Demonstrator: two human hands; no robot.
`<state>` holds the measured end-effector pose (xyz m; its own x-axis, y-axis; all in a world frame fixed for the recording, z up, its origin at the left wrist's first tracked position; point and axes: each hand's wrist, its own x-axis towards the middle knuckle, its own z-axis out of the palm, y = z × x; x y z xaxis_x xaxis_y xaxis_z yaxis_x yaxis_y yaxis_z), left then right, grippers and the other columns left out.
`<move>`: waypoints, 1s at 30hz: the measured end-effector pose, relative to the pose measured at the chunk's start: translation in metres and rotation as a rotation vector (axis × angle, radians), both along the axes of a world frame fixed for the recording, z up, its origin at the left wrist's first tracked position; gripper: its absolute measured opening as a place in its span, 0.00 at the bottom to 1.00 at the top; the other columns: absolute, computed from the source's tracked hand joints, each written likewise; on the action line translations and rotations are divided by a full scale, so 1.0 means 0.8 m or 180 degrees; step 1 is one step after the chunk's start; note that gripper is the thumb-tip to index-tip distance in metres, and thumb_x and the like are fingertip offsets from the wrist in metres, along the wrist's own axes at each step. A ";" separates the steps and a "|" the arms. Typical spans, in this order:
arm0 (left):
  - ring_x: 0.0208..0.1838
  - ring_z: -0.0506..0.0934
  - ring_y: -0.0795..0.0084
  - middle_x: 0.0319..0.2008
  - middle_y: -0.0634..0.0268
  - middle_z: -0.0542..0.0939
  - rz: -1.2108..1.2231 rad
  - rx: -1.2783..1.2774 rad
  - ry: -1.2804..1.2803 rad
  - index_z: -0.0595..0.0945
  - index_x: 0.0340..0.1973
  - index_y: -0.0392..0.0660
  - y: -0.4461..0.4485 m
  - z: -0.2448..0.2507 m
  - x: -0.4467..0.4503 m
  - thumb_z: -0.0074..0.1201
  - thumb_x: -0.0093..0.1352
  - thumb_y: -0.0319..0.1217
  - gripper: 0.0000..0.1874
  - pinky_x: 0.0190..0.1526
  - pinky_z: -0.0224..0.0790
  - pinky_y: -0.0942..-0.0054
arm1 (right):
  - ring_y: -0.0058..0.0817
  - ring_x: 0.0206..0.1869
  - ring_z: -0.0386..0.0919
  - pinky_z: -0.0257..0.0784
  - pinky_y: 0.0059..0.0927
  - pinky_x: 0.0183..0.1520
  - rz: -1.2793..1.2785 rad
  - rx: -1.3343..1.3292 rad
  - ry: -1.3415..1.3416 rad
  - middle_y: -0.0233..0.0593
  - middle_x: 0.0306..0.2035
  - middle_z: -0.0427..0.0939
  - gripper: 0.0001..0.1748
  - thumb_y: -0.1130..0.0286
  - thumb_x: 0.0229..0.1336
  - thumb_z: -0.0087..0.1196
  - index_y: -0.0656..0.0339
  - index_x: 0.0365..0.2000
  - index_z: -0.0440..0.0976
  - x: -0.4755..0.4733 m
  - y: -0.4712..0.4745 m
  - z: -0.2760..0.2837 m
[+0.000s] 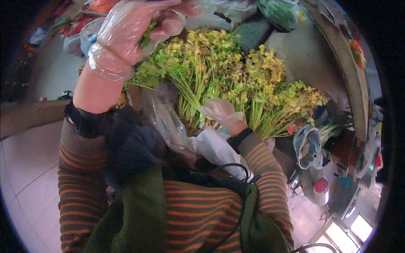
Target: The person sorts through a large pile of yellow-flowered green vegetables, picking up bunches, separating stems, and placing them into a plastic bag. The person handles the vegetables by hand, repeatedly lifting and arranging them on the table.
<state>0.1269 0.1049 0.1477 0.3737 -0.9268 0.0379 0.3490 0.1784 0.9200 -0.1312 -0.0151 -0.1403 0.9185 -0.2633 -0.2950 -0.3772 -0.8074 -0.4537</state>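
Observation:
A wide pile of leafy celery (pixel 218 69) lies before me, its tops yellowed and browned, its stalks pale green. My left hand (pixel 133 34), in a clear plastic glove held at the wrist by a rubber band, is raised above the pile's left end. Its fingers curl around some green leaves (pixel 147 37); the fingertips are partly cut off by the view. Low in the middle, my gloved right hand (pixel 221 112) is closed at the lower ends of a few thin stalks (pixel 188 91). Blur hides its exact grip.
A clear plastic bag (pixel 167 120) and a white sheet (pixel 215 145) lie between the pile and my lap. Filled plastic bags (pixel 281 14) stand behind. At right are a tied-up bag (pixel 307 147), a red-capped container (pixel 321 186) and a counter edge (pixel 354 79).

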 end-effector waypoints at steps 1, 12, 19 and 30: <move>0.18 0.66 0.86 0.26 0.67 0.77 0.0015 0.0038 0.0076 0.79 0.35 0.41 0.003 0.002 0.003 0.49 0.74 0.44 0.18 0.16 0.53 0.87 | 0.49 0.36 0.79 0.74 0.48 0.40 -0.0011 -0.0084 0.0370 0.50 0.31 0.80 0.23 0.48 0.54 0.56 0.60 0.32 0.80 0.022 0.010 -0.005; 0.23 0.71 0.84 0.33 0.68 0.81 0.0144 0.0286 -0.0705 0.82 0.41 0.41 0.000 0.000 0.017 0.52 0.72 0.41 0.15 0.22 0.59 0.82 | 0.22 0.33 0.76 0.71 0.27 0.40 -0.1065 0.1910 0.0030 0.35 0.31 0.79 0.19 0.56 0.58 0.60 0.66 0.33 0.76 0.049 -0.040 0.051; 0.25 0.77 0.72 0.31 0.60 0.83 -0.0745 0.0645 -0.2434 0.85 0.37 0.49 -0.061 -0.050 -0.033 0.55 0.66 0.49 0.18 0.32 0.70 0.73 | 0.19 0.31 0.75 0.69 0.25 0.35 -0.1449 0.2129 -0.0189 0.33 0.28 0.78 0.17 0.60 0.58 0.58 0.66 0.34 0.75 -0.040 -0.069 0.263; 0.40 0.80 0.55 0.34 0.53 0.82 -0.0974 0.0404 -0.4599 0.81 0.45 0.42 -0.126 -0.067 -0.094 0.58 0.62 0.45 0.22 0.42 0.72 0.58 | 0.23 0.39 0.77 0.72 0.27 0.46 -0.2161 0.1190 -0.1181 0.36 0.36 0.79 0.16 0.64 0.66 0.49 0.66 0.43 0.77 -0.202 -0.099 0.352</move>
<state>0.0519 0.0037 0.0939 -0.1219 -0.9861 0.1126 -0.8517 0.1622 0.4982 -0.2926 -0.0946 0.1413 0.6513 -0.7363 -0.1838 -0.4993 -0.2334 -0.8344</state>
